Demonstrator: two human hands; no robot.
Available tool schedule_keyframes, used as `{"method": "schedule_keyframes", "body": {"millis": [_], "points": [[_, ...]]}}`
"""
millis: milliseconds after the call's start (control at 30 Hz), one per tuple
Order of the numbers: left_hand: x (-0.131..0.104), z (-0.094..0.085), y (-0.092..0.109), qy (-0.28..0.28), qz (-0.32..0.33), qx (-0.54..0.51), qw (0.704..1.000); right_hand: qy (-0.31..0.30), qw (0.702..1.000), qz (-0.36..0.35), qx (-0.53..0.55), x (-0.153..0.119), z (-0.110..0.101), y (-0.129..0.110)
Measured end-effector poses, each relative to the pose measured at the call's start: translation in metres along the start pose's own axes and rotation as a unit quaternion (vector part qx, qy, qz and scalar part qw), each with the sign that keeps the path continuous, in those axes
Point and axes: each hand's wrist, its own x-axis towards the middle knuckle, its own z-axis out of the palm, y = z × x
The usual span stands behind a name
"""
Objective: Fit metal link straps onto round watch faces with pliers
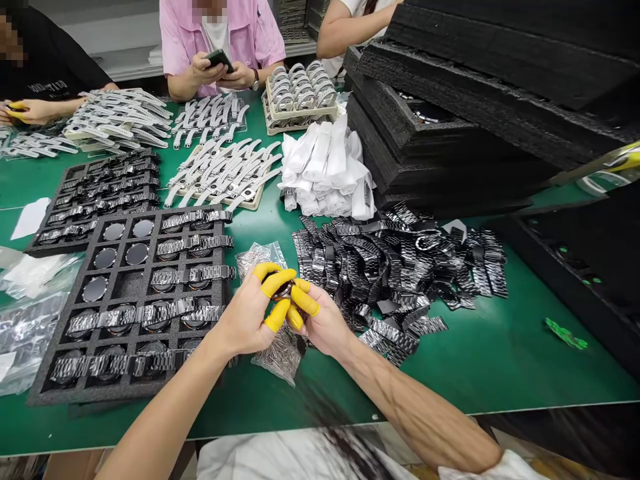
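Both hands meet above the green table, with yellow finger cots on their fingertips. My left hand (250, 313) is closed around a dark round watch case (284, 291), mostly hidden by the fingers. My right hand (323, 319) pinches at the case's right side; whether it also holds a small part cannot be seen. Beneath the hands lies a clear bag of thin metal pins (279, 357). Left of them, a grey foam tray (131, 284) holds round watch heads, many with black link bands laid across, and one vacant compartment. Loose black link bands (370, 267) are heaped to the right.
Behind stand another foam tray (107, 180), white-strapped watches (225, 170), white-wrapped bundles (327, 167) and a rack of coiled white straps (301, 90). Tall black foam trays (430, 147) rise at right. A green scrap (566, 333) lies near right. Co-workers sit opposite, one holding a phone (220, 60).
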Motion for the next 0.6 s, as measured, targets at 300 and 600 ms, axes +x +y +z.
{"method": "schedule_keyframes", "body": {"millis": [300, 600], "points": [[0.012, -0.014, -0.02, 0.367, -0.099, -0.254, 0.89, -0.181, 0.925, 0.093, -0.322, -0.008, -0.01, -0.019], [0.002, -0.001, -0.006, -0.053, -0.115, -0.193, 0.973, 0.02, 0.984, -0.038, -0.174, 0.002, -0.021, -0.023]]}}
